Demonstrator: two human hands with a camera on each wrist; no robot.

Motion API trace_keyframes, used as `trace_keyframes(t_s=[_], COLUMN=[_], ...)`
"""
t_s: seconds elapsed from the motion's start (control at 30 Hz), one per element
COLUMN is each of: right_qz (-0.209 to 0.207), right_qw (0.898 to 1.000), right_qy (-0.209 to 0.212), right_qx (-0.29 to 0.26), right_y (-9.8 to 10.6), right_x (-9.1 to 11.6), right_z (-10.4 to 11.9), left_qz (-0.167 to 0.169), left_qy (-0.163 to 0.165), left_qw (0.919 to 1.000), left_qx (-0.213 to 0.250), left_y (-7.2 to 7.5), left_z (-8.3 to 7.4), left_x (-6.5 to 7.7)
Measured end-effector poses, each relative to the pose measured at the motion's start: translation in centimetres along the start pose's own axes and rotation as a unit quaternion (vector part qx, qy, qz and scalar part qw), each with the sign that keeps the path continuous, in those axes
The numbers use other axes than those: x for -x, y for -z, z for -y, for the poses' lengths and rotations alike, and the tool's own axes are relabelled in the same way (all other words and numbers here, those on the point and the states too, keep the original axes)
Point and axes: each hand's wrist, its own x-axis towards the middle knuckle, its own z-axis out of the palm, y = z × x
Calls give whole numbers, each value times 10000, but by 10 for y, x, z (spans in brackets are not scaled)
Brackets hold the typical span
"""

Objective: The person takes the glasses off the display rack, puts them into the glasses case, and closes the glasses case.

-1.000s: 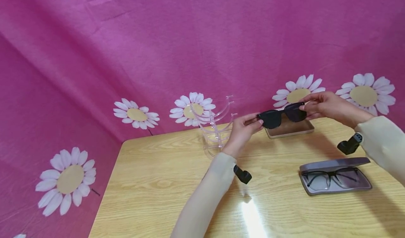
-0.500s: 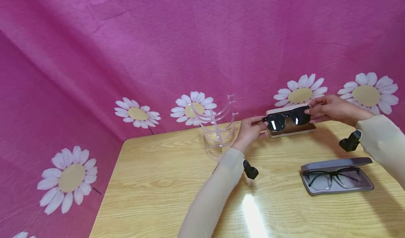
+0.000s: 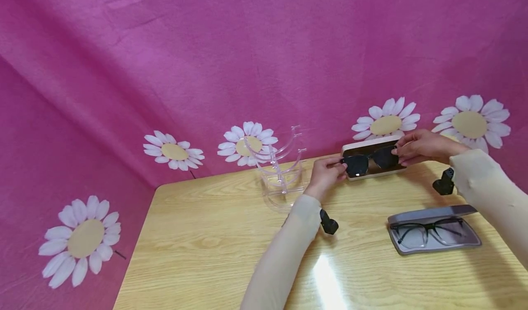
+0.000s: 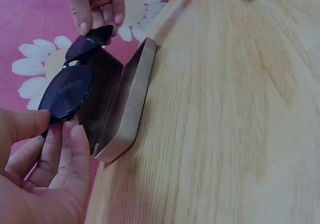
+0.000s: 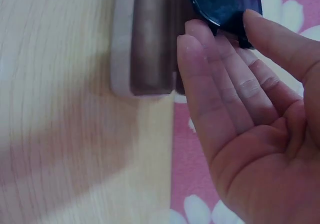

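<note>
Dark sunglasses (image 3: 357,165) are held level between both hands, just over an open glasses case (image 3: 373,172) with a light rim and brown inside. My left hand (image 3: 325,175) pinches their left end between thumb and fingers; the left wrist view shows the thumb on top of the frame (image 4: 67,92). The right hand (image 3: 422,147) pinches the other end, and in the right wrist view its thumb presses the lens edge (image 5: 225,7) while the fingers lie beneath. In the left wrist view the sunglasses stand apart from the case's front wall (image 4: 132,104).
A clear acrylic display stand (image 3: 282,177) stands left of my left hand. Nearer, at the right, lies an open grey case (image 3: 398,246) holding clear-lensed eyeglasses (image 3: 429,230). A pink flowered cloth (image 3: 247,62) hangs behind the wooden table (image 3: 206,246).
Both hands have lowered the sunglasses toward the brown-lined case. The left hand has shifted slightly right since a second ago. The lenses tilted up midway, and more of the case's raised lid shows now.
</note>
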Motion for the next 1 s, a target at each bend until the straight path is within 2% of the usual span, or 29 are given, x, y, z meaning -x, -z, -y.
trace_keyframes(t_s=[0.2, 0.4, 0.7, 1.0], right_qz=[-10, -110, -213, -326], right_qw=[10000, 9999, 9996, 9994], right_qy=[-70, -21, -95, -112], right_qx=[45, -38, -149, 0], right_y=[3, 1, -4, -1], right_x=[-4, -13, -17, -13], right_z=[-16, -24, -27, -25], left_qz=[-85, -172, -477, -549], left_qy=[-44, -36, -143, -369], left_qw=[10000, 9998, 9988, 9977], left_qx=[13, 121, 42, -139], left_y=[-11, -12, -13, -18], left_z=[1, 4, 18, 21], left_x=[-2, -6, -14, -16])
